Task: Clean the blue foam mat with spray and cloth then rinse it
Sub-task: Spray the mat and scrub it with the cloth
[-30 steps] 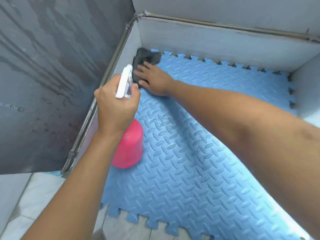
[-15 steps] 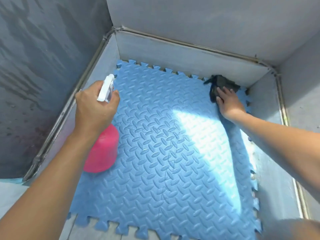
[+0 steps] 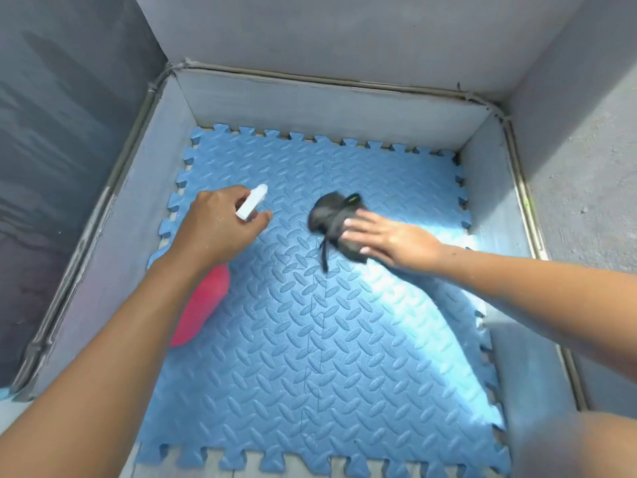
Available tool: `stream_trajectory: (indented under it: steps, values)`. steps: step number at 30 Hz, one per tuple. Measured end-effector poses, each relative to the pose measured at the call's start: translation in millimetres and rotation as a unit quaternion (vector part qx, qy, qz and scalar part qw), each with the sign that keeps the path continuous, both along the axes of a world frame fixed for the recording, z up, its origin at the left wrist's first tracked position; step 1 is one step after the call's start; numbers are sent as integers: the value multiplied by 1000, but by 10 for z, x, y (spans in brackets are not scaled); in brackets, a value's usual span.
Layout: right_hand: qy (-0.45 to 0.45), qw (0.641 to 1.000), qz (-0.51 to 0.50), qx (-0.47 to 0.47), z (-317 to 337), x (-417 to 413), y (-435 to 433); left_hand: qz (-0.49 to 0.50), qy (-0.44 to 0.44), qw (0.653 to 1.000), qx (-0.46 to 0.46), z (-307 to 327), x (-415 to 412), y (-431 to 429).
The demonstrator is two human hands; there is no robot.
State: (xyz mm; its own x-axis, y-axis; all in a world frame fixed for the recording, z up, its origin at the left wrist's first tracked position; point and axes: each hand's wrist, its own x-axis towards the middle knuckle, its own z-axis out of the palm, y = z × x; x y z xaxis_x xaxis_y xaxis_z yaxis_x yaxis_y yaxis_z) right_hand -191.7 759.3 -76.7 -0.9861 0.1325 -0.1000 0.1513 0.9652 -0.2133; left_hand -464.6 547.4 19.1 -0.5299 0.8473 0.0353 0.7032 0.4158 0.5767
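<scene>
The blue foam mat (image 3: 310,339) with puzzle edges lies flat on the floor of a grey walled recess. My left hand (image 3: 220,229) grips the white trigger head of a pink spray bottle (image 3: 203,305) above the mat's left side, nozzle pointing toward the far right. My right hand (image 3: 389,239) presses a dark grey cloth (image 3: 331,215) flat against the mat's middle, fingers straight on top of it. A loose strap of the cloth trails toward me.
Low grey walls (image 3: 327,108) box the mat in on the left, far and right sides, with metal trim along their tops. A taller dark wet wall (image 3: 62,150) rises on the left. Pale floor tiles (image 3: 282,469) show at the near edge. A sunlit patch crosses the mat's right half.
My right hand has swept the cloth from the far right corner toward the mat's middle. The left hand with the spray bottle has stayed over the left side.
</scene>
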Motion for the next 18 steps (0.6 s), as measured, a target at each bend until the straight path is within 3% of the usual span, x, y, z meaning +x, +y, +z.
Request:
stream_trajectory:
  steps: [3, 5, 12, 18]
  values:
    - [-23, 958, -287, -10, 67, 124, 571, 19, 17, 1000, -6, 15, 34, -24]
    - [-58, 923, -379, -30, 132, -61, 758, 33, 20, 999, -19, 49, 52, -93]
    - [-61, 907, -408, -84, 170, -996, 486, 199, -53, 969, -140, -29, -27, -888]
    - [-50, 930, -359, -64, 121, -1432, 286, 247, -96, 962, -60, 23, -123, -1484]
